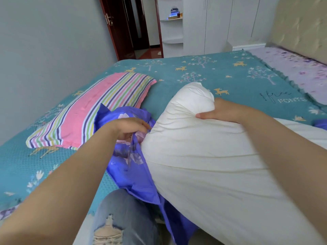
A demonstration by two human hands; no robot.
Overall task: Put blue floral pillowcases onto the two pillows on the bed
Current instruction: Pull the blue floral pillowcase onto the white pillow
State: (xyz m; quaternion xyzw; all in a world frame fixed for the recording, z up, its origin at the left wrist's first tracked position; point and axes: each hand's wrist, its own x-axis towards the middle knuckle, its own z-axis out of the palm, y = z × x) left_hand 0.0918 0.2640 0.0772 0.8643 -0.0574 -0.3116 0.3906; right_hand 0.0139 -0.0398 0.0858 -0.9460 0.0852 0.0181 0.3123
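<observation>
Nearest the camera, a knee in torn blue jeans [123, 216] rests at the edge of the bed [177, 68], whose teal cover is printed with yellow deer and pale trees. Over that knee drapes the lower end of a blue floral pillowcase [139, 177], crumpled and running up and away across the cover. Just to its right, touching it along one side, lies a bare white pillow [203, 165], large and wrinkled, with its far end lifted off the bed.

The left hand [129, 127] sits on the upper part of the pillowcase, right beside the pillow; its fingers are curled down and pinch a fold of the blue cloth. The right hand [219, 110] grips the pillow near its far end, thumb on the near face and fingers wrapped behind, so the stuffing bunches into a rounded knob beyond the grasp. A second bit of blue cloth [321, 123] peeks out at the right edge, behind the right forearm.

Farther on the left, a second pillow in a pink striped cover [88, 114] lies flat on the bed, its near right corner tucked under the top of the blue pillowcase. Along the right, a lilac floral sheet [292, 68] runs beside a padded beige headboard [300, 23]. Beyond the bed stand white wardrobes [221, 23] with open corner shelves [172, 32] and a dark red door frame [113, 29]
</observation>
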